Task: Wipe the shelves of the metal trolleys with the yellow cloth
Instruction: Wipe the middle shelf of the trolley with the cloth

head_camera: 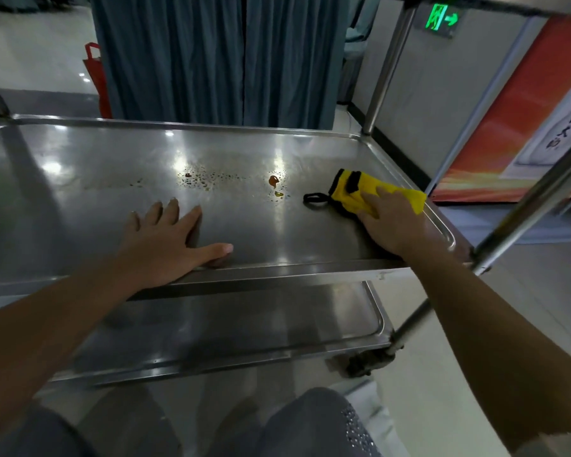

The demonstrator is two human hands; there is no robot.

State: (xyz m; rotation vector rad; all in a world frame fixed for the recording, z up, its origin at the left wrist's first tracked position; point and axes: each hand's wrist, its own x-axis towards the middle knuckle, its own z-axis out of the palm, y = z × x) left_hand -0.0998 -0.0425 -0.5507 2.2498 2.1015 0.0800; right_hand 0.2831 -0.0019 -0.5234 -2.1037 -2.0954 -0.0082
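Head view: my right hand (394,222) presses flat on the yellow cloth (370,192) at the middle shelf's (80,166) right end; left hand (165,242), fingers spread, braces the front edge. I'd sweep left firmly through the orange spots (273,181).

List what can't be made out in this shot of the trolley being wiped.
- Part of the yellow cloth: head view, covered by the right hand pressing on it.
- Left end of the middle shelf: cut off by the frame edge.
- Top shelf: only its underside edge shows at the top.
- Lower shelf: its far part is hidden by the middle shelf.
- Print on the banner: cropped and blurred.
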